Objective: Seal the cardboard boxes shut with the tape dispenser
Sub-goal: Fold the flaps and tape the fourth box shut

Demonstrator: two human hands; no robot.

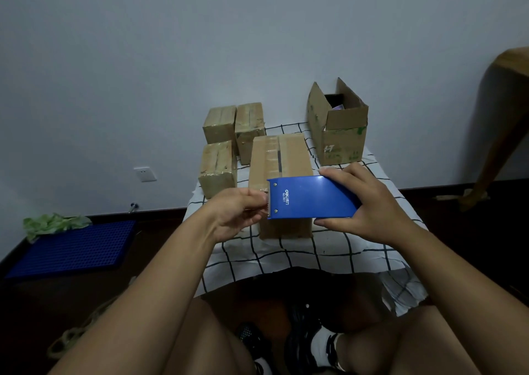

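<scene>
- Right now I am gripping the blue tape dispenser [312, 197] in my right hand [369, 205], thumb under, fingers curled over its top edge.
- My left hand [239, 212] is pinching at the dispenser's toothed end.
- I am holding the dispenser above the long cardboard box [282, 159] lying on the checked cloth [337, 248], its seam partly taped.
- Three taped small boxes [219, 124] are sitting left; an open box [339, 125] is standing behind.

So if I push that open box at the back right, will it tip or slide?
The open box stands tall with raised flaps, so a high push might tip it. It sits on the checked cloth, which may bunch rather than let it slide. Contents look few, so probably light.
</scene>
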